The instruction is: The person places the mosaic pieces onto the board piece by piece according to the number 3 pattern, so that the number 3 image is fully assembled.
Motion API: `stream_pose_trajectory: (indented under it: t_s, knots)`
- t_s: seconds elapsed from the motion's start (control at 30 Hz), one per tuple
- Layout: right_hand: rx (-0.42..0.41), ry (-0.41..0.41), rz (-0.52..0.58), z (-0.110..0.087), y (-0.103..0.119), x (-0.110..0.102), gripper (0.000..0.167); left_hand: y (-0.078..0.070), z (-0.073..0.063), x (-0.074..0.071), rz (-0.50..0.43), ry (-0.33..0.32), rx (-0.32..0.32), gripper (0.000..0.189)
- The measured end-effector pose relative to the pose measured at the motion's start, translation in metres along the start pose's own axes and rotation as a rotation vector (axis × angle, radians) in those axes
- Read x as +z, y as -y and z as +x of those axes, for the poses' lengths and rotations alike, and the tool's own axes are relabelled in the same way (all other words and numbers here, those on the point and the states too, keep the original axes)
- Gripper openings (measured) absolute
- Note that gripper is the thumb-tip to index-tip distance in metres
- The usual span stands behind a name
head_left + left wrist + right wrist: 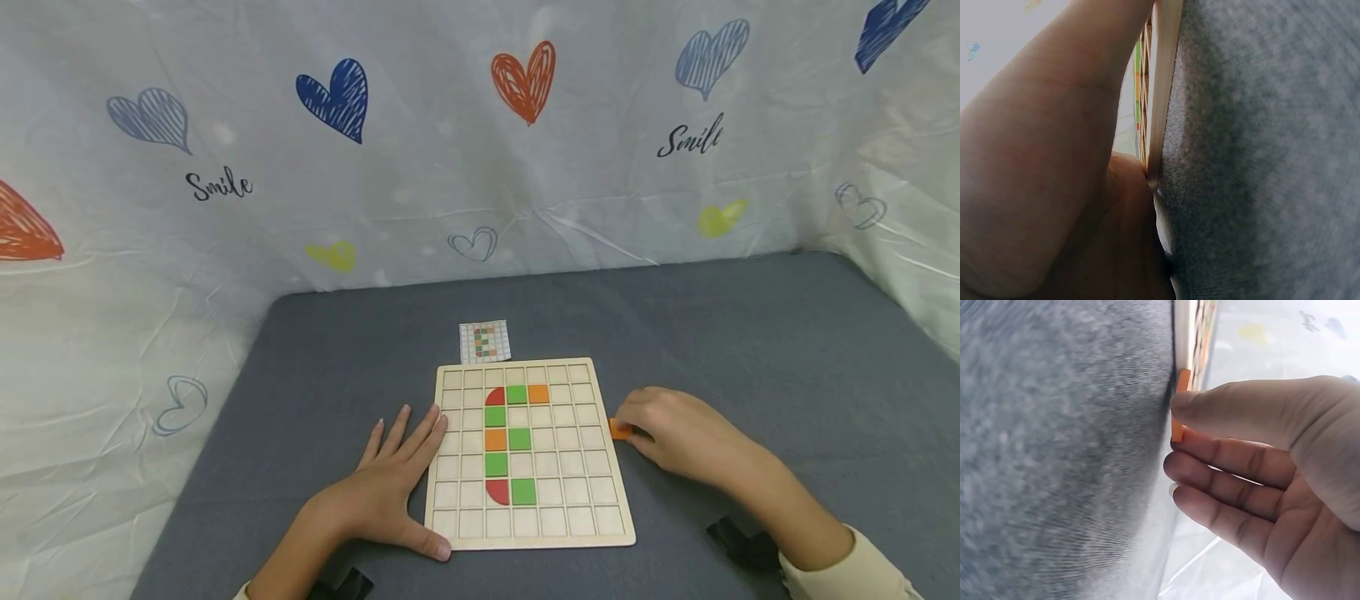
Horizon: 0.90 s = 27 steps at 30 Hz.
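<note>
A wooden grid board (555, 521) lies on the table, its raised lines marking out square cells. Set in its cells are several green square tiles (523, 492), two orange square tiles (538, 393) and two red rounded tiles (497, 492). My left hand (378, 500) rests along the board's left side, fingers spread, fingertips and thumb at the edge. Just beyond the board's right edge, my right hand (675, 429) pinches another orange tile (1183, 381) between thumb and forefinger. In the right wrist view the other fingers (1229, 487) of that hand are bent behind the thumb.
Touching the board's far edge is a small printed card (484, 342) showing a coloured grid pattern. A grey cloth covers the table (750, 333). Behind it hangs a white curtain (420, 167) with hearts and lettering. Dark straps (742, 546) lie near the wrists.
</note>
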State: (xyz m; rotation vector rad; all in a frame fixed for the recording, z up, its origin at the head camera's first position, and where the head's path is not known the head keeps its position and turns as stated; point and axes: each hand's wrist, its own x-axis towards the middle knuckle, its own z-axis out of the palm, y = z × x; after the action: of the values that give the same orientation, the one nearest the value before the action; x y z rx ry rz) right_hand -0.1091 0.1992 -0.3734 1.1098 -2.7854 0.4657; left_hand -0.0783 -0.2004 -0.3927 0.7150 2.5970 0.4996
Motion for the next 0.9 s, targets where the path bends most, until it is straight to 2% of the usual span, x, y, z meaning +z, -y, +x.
stream_pose_trajectory:
  t_s: [0.27, 0.43, 0.6, 0.9]
  knots:
    - [-0.011, -0.014, 0.02, 0.0, 0.002, -0.004, 0.021, 0.0, 0.0, 0.0, 0.001, 0.001, 0.002, 0.141]
    - [-0.057, -0.036, 0.071, 0.002, 0.011, -0.005, 0.021, 0.0, 0.0, 0.0, 0.002, 0.003, -0.001, 0.141]
    - [-0.11, -0.022, 0.094, 0.006, 0.021, -0.004, 0.024, 0.0, 0.0, 0.0, 0.007, 0.008, -0.01, 0.141]
    - [-0.154, 0.028, 0.105, 0.012, 0.034, 0.001, 0.021, -0.001, 0.0, 0.0, 0.011, 0.007, -0.01, 0.141]
